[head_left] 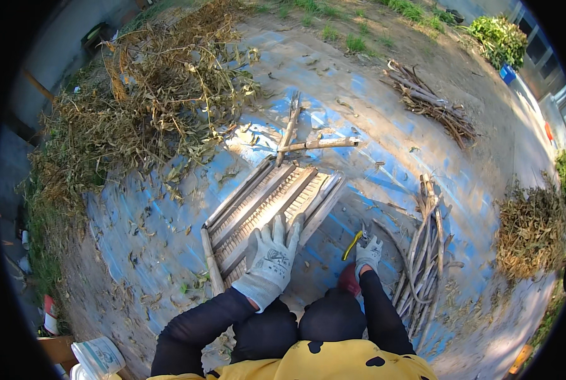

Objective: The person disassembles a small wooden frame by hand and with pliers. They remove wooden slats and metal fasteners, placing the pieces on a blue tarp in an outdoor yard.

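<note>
My left hand, in a pale grey work glove, lies with its fingers spread flat on a slatted wooden panel. The panel rests tilted across the ground sheet, its dark slats crossing lighter ridged wood. To the right, my gloved right hand is closed on pruning shears. Their yellow handle stands out to the left, and the metal jaws point away from me. The grip on the other handle is partly hidden by the fingers. Beyond the panel lie loose cut branches, some touching its far corner.
A bundle of long sticks lies right of my right hand. Another stick pile sits far right. Dried leafy brush is heaped at the far left. A worn blue sheet covers the ground; a white bucket stands lower left.
</note>
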The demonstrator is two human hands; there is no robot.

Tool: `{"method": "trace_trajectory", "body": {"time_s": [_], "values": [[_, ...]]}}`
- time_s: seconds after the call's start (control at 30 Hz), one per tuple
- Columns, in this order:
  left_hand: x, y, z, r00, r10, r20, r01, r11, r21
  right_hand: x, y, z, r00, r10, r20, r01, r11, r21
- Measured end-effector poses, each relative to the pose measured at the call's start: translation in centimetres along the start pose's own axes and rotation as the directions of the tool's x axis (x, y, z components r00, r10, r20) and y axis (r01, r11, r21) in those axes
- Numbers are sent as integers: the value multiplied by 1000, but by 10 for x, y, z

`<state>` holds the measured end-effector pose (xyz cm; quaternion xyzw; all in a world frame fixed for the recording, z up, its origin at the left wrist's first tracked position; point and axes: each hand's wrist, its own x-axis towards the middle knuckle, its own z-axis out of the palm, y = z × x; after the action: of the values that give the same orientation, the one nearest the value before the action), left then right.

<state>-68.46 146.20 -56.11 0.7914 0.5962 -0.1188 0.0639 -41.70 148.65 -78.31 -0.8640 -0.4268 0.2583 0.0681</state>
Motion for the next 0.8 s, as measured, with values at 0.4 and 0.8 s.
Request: {"method": "trace_trajectory", "body": {"time_s": [0.4, 0.8], "values": [[8, -49, -38, 975, -220, 36, 221, 930, -293, 86, -272, -98, 127, -980, 156, 473, -79, -878], [-12, -278, -48, 970, -213, -121, 51, 659, -750, 74, -148, -30, 816, -390, 426, 531, 797, -287]]}}
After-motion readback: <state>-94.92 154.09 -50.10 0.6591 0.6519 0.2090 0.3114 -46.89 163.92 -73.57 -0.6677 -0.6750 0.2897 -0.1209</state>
